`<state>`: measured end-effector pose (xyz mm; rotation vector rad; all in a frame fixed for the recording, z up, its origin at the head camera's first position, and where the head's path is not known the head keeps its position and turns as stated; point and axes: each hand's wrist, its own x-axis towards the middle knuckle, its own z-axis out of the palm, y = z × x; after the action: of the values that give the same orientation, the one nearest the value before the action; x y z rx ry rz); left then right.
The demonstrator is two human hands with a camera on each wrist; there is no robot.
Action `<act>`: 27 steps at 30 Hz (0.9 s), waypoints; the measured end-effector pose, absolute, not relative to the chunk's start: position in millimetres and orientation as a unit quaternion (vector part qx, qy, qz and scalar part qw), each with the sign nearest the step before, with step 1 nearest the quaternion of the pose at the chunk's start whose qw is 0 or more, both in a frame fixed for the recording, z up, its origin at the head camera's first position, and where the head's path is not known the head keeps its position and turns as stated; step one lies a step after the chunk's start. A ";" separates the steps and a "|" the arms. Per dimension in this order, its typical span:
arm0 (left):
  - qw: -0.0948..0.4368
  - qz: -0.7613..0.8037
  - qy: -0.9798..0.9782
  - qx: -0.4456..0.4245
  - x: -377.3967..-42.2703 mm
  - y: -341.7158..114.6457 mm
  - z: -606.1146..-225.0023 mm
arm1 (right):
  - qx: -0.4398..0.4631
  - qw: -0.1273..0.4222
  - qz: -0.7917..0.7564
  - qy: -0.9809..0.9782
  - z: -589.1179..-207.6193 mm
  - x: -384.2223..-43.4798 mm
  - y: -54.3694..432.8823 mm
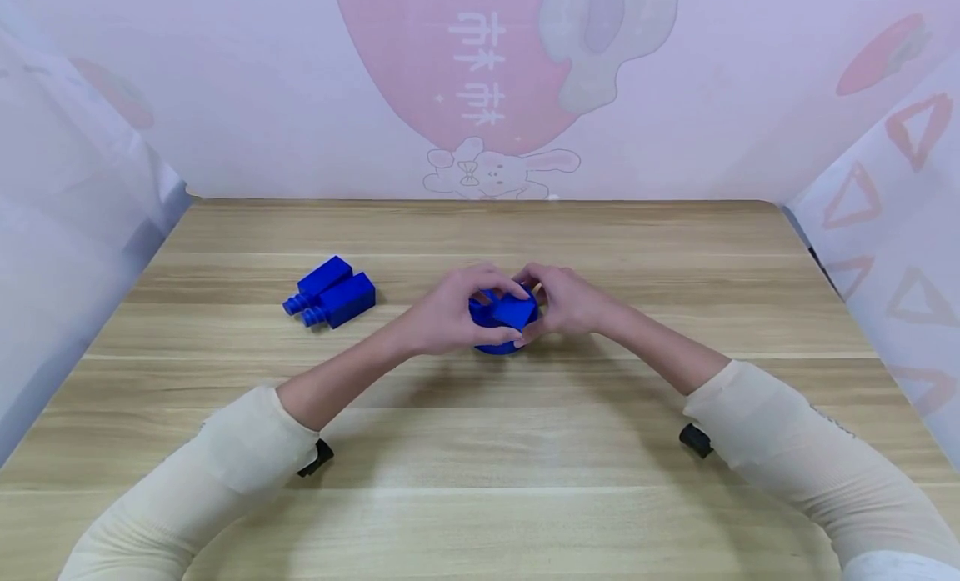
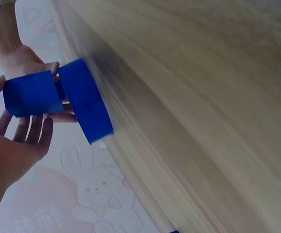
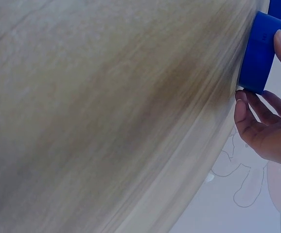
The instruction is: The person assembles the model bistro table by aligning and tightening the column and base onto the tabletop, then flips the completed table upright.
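My left hand point(image 1: 448, 311) grips a blue square block point(image 1: 514, 313) that stands upright over a round blue base point(image 1: 497, 348). In the left wrist view, a narrow neck joins the block point(image 2: 32, 94) to the base point(image 2: 88, 102); how deep it sits in the base is hidden. My right hand point(image 1: 573, 302) holds the base at its rim. In the right wrist view, the thumb lies on the upper edge of the base point(image 3: 258, 56) and the curled fingers are at its side. The base rests on the table.
Two more blue blocks, a farther one point(image 1: 326, 276) and a nearer one point(image 1: 351, 301), lie side by side on the left of the wooden table point(image 1: 495, 448), threaded ends toward the left. A printed backdrop point(image 1: 262, 89) rises behind the table's far edge.
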<state>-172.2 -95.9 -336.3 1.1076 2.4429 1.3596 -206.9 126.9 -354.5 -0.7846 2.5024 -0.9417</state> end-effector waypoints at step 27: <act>0.122 0.445 0.814 0.353 -172.6 -107.6 -325.0 | -0.281 0.166 -0.320 0.889 -353.1 -205.2 127.1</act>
<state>-172.6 -107.6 -325.0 1.0313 2.3763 1.2982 -205.2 127.1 -353.1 -0.8000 2.5322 -0.9113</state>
